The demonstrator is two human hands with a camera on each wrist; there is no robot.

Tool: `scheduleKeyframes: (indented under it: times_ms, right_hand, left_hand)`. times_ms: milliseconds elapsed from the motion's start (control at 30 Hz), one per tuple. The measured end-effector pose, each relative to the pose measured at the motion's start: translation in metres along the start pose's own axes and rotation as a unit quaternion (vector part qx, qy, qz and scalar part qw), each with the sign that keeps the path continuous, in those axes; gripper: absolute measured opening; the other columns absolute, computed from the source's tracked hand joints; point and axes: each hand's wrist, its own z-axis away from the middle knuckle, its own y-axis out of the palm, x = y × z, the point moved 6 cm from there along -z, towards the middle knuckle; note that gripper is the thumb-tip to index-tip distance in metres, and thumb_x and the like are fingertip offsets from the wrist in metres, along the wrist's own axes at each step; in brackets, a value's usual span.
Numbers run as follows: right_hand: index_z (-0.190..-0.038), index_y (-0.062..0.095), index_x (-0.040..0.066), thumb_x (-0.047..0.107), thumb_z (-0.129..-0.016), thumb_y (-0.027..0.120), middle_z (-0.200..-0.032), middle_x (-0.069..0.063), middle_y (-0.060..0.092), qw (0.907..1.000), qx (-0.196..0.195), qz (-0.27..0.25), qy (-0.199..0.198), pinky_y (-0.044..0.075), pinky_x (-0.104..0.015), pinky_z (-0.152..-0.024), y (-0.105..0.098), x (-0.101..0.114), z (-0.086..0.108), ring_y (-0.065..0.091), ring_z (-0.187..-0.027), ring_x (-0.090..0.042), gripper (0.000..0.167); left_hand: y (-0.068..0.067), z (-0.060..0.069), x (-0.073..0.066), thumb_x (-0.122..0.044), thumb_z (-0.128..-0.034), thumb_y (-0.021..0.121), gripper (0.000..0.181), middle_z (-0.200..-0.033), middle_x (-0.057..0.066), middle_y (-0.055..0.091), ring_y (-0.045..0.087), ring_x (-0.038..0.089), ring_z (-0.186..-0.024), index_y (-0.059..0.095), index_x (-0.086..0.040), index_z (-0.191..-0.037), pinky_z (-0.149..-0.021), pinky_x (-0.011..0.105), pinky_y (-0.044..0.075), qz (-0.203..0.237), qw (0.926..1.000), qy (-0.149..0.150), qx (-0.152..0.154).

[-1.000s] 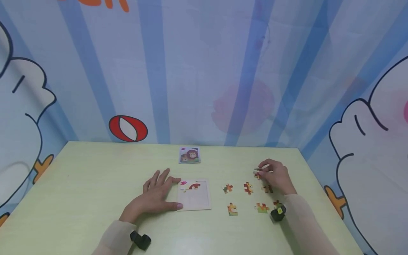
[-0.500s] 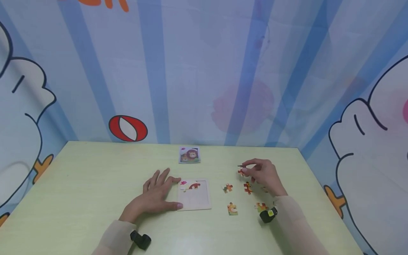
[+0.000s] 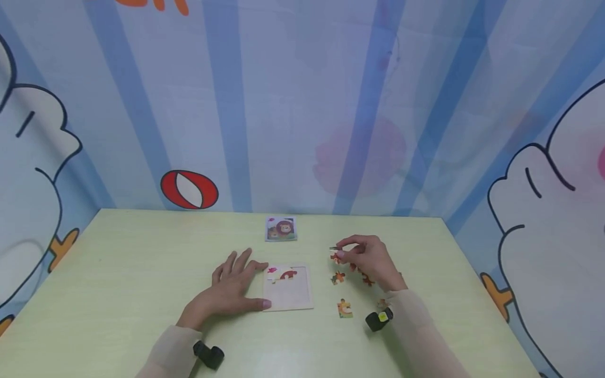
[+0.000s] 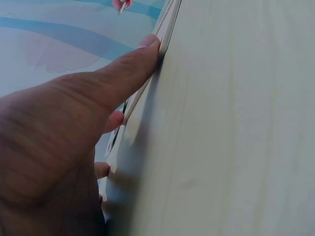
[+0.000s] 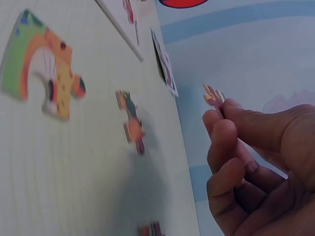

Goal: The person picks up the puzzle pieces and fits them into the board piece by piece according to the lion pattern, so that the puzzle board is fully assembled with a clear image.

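A square white puzzle tray (image 3: pixel 289 298) lies on the table, with joined pieces (image 3: pixel 286 275) along its upper left. My left hand (image 3: pixel 228 293) is spread beside it, thumb and index finger touching its left edge. The left wrist view has the thumb (image 4: pixel 133 64) against the tray's side. Raised over the table to the right of the tray, my right hand (image 3: pixel 371 261) pinches a small jigsaw piece (image 5: pixel 213 95) between thumb and fingertips. Below that hand lie an orange and green piece (image 3: pixel 337 277) and a piece with a yellow animal's face (image 5: pixel 61 83).
Behind the tray lies a picture card (image 3: pixel 281 229) with a lion on it. More loose pieces (image 3: pixel 367 280) are partly hidden under the right hand and forearm. A striped blue cloth (image 3: pixel 293 105) hangs along the table's far edge.
My right hand has carried the pinched jigsaw piece leftward from the far right of the loose pieces, closer to the tray. The left hand has stayed at the tray's edge.
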Motion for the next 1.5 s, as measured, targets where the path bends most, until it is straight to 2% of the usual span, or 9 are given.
scheduleKeyframes:
  times_ms: [133, 267, 400, 633, 867, 1033, 1133, 1333, 1500]
  right_hand:
    - [-0.118, 0.081, 0.017, 0.02, -0.099, 0.079, -0.082, -0.018, 0.08, 0.9996, 0.025, -0.013, 0.009, 0.041, -0.029, -0.048, 0.016, 0.004, -0.002, 0.068, -0.06, -0.028, 0.019]
    - [-0.118, 0.081, 0.01, 0.015, -0.098, 0.079, -0.082, -0.02, 0.08, 0.9983, 0.046, -0.034, 0.015, 0.052, -0.031, -0.057, 0.034, 0.007, -0.005, 0.07, -0.057, -0.022, 0.02]
    - [-0.113, 0.083, 0.011, 0.015, -0.098, 0.079, -0.08, -0.017, 0.081, 0.9975, 0.064, -0.021, 0.023, 0.048, -0.029, -0.055, 0.05, 0.012, -0.007, 0.067, -0.054, -0.018, 0.017]
    - [-0.109, 0.084, 0.014, 0.016, -0.097, 0.08, -0.077, -0.006, 0.082, 0.9958, 0.086, 0.015, 0.029, 0.032, -0.025, -0.048, 0.072, 0.017, -0.013, 0.07, -0.054, -0.016, 0.012]
    - [-0.107, 0.084, 0.013, 0.017, -0.096, 0.081, -0.072, -0.004, 0.079, 0.9947, 0.09, 0.033, 0.036, 0.039, -0.025, -0.05, 0.081, 0.017, -0.019, 0.067, -0.053, -0.015, 0.012]
    - [-0.105, 0.084, 0.014, 0.017, -0.095, 0.08, -0.071, -0.003, 0.078, 0.9941, 0.093, 0.046, 0.031, 0.035, -0.026, -0.047, 0.085, 0.018, -0.022, 0.062, -0.051, -0.014, 0.011]
    - [-0.104, 0.083, 0.015, 0.017, -0.095, 0.08, -0.07, -0.003, 0.077, 0.9931, 0.097, 0.06, 0.028, 0.034, -0.027, -0.046, 0.086, 0.02, -0.024, 0.06, -0.05, -0.014, 0.01]
    - [-0.102, 0.082, 0.011, 0.015, -0.096, 0.079, -0.071, -0.003, 0.076, 0.9901, 0.109, 0.086, 0.018, 0.041, -0.026, -0.051, 0.089, 0.028, -0.024, 0.062, -0.051, -0.015, 0.008]
    - [-0.101, 0.08, 0.01, 0.015, -0.095, 0.081, -0.07, -0.003, 0.073, 0.9866, 0.108, 0.117, 0.034, 0.046, -0.025, -0.053, 0.091, 0.033, -0.024, 0.061, -0.053, -0.014, 0.007]
  left_hand:
    - [0.001, -0.002, 0.004, -0.067, -0.0844, 0.081, 0.091, -0.181, 0.02, 0.01, -0.002, 0.054, -0.166, 0.048, -0.024, -0.158, -0.124, 0.081, 0.004, -0.004, 1.0, 0.002, -0.002]
    - [0.001, -0.002, 0.004, -0.062, -0.0846, 0.083, 0.09, -0.181, 0.02, 0.01, -0.002, 0.054, -0.166, 0.048, -0.023, -0.158, -0.124, 0.081, 0.005, -0.007, 1.0, -0.003, 0.002]
    - [-0.001, -0.001, 0.0, -0.064, -0.0847, 0.082, 0.091, -0.181, 0.021, 0.01, -0.002, 0.055, -0.166, 0.048, -0.023, -0.158, -0.124, 0.081, 0.005, -0.006, 1.0, -0.003, 0.006]
    - [-0.002, 0.001, -0.003, -0.071, -0.0846, 0.079, 0.09, -0.18, 0.024, 0.012, 0.0, 0.059, -0.163, 0.05, -0.024, -0.156, -0.12, 0.086, 0.006, 0.002, 0.9999, 0.012, -0.003]
    - [-0.004, 0.002, -0.007, -0.067, -0.0849, 0.08, 0.09, -0.18, 0.024, 0.012, 0.0, 0.058, -0.164, 0.049, -0.023, -0.157, -0.122, 0.084, 0.006, 0.002, 0.9999, 0.0, 0.011]
    - [-0.004, 0.001, -0.005, -0.063, -0.0862, 0.082, 0.089, -0.181, 0.021, 0.009, -0.003, 0.055, -0.166, 0.048, -0.023, -0.158, -0.124, 0.082, 0.006, -0.01, 0.9996, -0.015, 0.021]
    - [-0.004, 0.001, -0.006, -0.063, -0.086, 0.082, 0.088, -0.181, 0.022, 0.01, -0.002, 0.056, -0.165, 0.049, -0.023, -0.157, -0.124, 0.083, 0.007, -0.014, 0.9996, -0.013, 0.02]
    - [-0.004, 0.001, -0.006, -0.065, -0.0854, 0.081, 0.088, -0.181, 0.022, 0.011, 0.0, 0.057, -0.165, 0.049, -0.024, -0.157, -0.123, 0.084, 0.007, -0.013, 0.9997, -0.01, 0.019]
    - [-0.002, -0.001, -0.004, -0.066, -0.0849, 0.081, 0.09, -0.181, 0.021, 0.011, 0.0, 0.056, -0.165, 0.049, -0.024, -0.158, -0.123, 0.083, 0.006, -0.011, 0.9997, -0.012, 0.02]
